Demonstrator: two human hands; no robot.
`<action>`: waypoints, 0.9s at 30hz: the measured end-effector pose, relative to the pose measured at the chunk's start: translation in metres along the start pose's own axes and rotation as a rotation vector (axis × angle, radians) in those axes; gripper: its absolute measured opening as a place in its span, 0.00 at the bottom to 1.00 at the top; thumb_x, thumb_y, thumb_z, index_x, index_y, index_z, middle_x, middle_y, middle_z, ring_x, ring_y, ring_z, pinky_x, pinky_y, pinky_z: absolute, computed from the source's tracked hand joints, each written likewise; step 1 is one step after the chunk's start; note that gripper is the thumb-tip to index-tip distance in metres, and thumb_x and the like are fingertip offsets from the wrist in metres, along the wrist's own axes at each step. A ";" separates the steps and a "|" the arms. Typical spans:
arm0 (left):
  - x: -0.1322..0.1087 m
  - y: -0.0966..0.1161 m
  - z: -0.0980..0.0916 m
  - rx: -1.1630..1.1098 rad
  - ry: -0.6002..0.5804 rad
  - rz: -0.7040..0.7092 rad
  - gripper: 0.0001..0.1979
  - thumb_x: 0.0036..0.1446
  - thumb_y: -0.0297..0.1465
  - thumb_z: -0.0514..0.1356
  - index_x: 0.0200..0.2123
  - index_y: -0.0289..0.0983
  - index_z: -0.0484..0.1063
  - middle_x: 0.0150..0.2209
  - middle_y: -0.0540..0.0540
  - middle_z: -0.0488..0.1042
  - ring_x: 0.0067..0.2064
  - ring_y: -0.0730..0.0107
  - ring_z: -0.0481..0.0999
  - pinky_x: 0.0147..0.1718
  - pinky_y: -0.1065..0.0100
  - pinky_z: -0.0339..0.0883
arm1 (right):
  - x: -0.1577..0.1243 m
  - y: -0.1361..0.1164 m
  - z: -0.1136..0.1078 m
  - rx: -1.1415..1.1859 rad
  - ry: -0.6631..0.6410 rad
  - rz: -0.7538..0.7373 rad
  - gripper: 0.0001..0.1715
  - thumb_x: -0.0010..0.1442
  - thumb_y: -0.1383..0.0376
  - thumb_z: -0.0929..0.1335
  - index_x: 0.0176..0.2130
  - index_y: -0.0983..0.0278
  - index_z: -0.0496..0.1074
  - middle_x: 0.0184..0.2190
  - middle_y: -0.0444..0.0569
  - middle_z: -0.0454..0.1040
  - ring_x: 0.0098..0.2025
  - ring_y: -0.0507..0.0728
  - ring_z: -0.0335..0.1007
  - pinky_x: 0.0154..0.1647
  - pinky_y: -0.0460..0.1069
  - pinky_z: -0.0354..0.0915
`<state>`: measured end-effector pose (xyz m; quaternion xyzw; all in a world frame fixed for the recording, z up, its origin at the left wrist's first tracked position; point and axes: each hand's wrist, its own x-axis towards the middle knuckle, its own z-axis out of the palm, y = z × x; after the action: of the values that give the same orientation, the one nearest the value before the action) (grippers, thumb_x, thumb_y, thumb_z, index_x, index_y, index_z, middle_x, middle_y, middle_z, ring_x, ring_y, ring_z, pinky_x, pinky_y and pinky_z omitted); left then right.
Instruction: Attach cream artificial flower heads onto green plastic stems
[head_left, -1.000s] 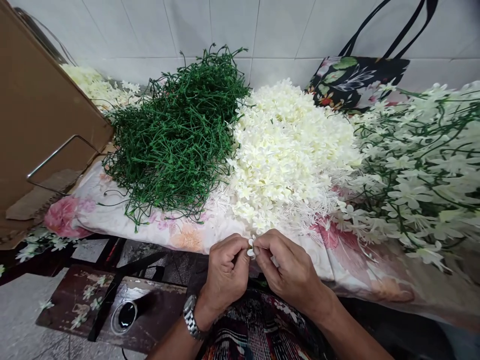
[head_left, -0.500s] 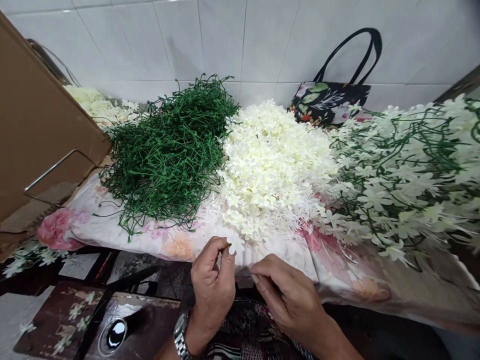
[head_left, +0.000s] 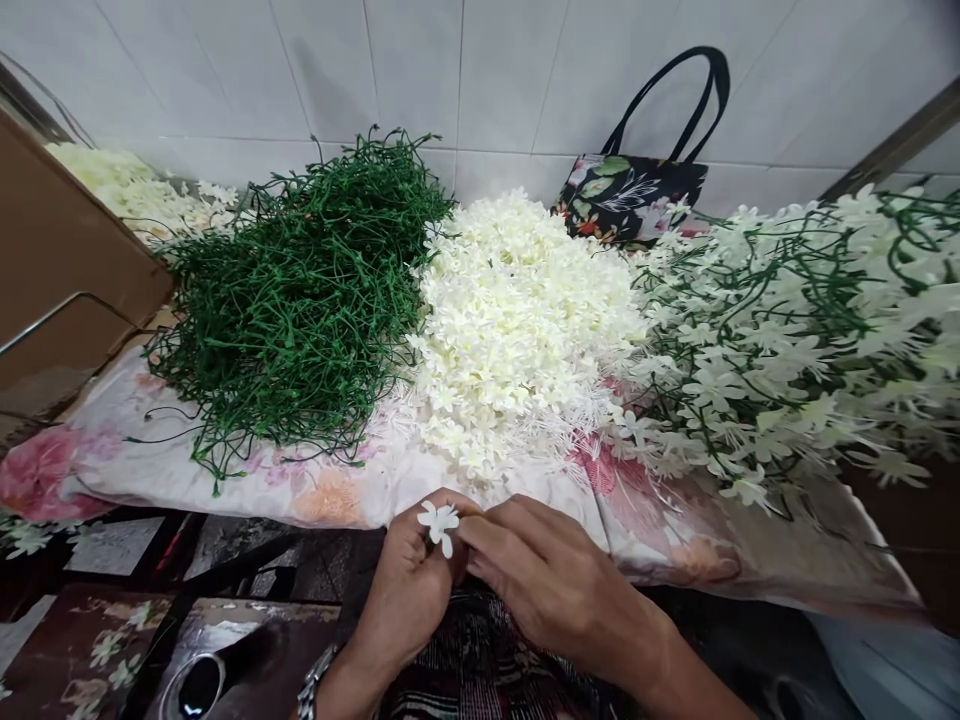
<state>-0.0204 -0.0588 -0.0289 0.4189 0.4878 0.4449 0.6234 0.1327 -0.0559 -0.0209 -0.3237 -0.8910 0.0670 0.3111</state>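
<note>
Between the thumb and fingers of my left hand (head_left: 416,575) is a small white artificial flower (head_left: 439,526), its petals facing up. My right hand (head_left: 551,580) is closed and meets the left at the flower's side; its fingertips are partly hidden, so what they pinch cannot be made out. Just beyond my hands lies a heap of loose cream-white flower heads (head_left: 517,320). Left of it is a tangled pile of green plastic stems (head_left: 300,310). At the right, white flowers on green stems (head_left: 780,350) are heaped together.
A floral cloth (head_left: 337,495) covers the work surface. A black flowered bag (head_left: 637,195) leans by the tiled wall (head_left: 495,80). To the left stands a cardboard box (head_left: 67,240) with a metal wire handle. A round cup (head_left: 196,685) and fallen flowers (head_left: 112,645) are low at left.
My right hand has moved left to meet my left hand. The white flower has turned and now faces upward in the left hand. The whole view has shifted slightly to the right.
</note>
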 end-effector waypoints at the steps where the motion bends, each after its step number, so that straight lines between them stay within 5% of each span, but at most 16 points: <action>1: 0.001 -0.002 0.000 -0.050 0.032 -0.019 0.02 0.43 0.26 0.57 0.23 0.34 0.69 0.19 0.53 0.64 0.20 0.79 0.58 0.19 0.76 0.52 | -0.003 0.006 -0.003 -0.015 0.039 0.030 0.09 0.63 0.73 0.61 0.44 0.68 0.66 0.31 0.50 0.71 0.33 0.52 0.63 0.33 0.47 0.66; 4: 0.004 -0.003 -0.002 -0.150 0.121 -0.064 0.04 0.42 0.29 0.59 0.22 0.34 0.71 0.20 0.52 0.66 0.16 0.83 0.54 0.15 0.76 0.44 | -0.013 0.029 -0.016 -0.212 0.122 0.123 0.09 0.60 0.78 0.61 0.37 0.68 0.67 0.28 0.50 0.68 0.33 0.54 0.63 0.34 0.49 0.63; 10: 0.014 0.001 -0.005 -0.130 0.139 0.054 0.05 0.45 0.30 0.60 0.23 0.34 0.71 0.20 0.53 0.65 0.16 0.84 0.52 0.15 0.75 0.43 | -0.027 0.059 -0.020 -0.439 -0.042 0.226 0.13 0.59 0.77 0.60 0.30 0.65 0.68 0.29 0.52 0.67 0.35 0.58 0.60 0.36 0.53 0.60; 18: 0.029 -0.004 -0.002 0.494 0.104 0.476 0.10 0.46 0.18 0.52 0.28 0.36 0.69 0.27 0.49 0.68 0.29 0.72 0.68 0.28 0.72 0.60 | -0.029 0.059 -0.014 -0.373 0.043 0.225 0.10 0.60 0.75 0.61 0.31 0.65 0.67 0.29 0.51 0.69 0.35 0.56 0.63 0.41 0.52 0.60; 21: 0.030 -0.006 0.005 0.757 0.067 0.656 0.17 0.39 0.14 0.48 0.30 0.35 0.68 0.28 0.48 0.65 0.30 0.70 0.67 0.28 0.71 0.61 | -0.032 0.060 -0.012 -0.347 0.069 0.242 0.09 0.61 0.74 0.61 0.32 0.64 0.67 0.29 0.49 0.69 0.35 0.55 0.63 0.42 0.52 0.60; 27: 0.029 -0.010 0.010 1.133 0.072 0.726 0.16 0.36 0.14 0.46 0.25 0.37 0.64 0.25 0.48 0.60 0.26 0.69 0.60 0.23 0.69 0.56 | -0.033 0.059 -0.011 -0.296 0.092 0.278 0.10 0.60 0.74 0.62 0.31 0.65 0.68 0.28 0.49 0.70 0.33 0.54 0.63 0.39 0.50 0.61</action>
<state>-0.0049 -0.0346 -0.0436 0.8037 0.4944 0.3152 0.1014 0.1906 -0.0310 -0.0485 -0.4886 -0.8227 -0.0374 0.2883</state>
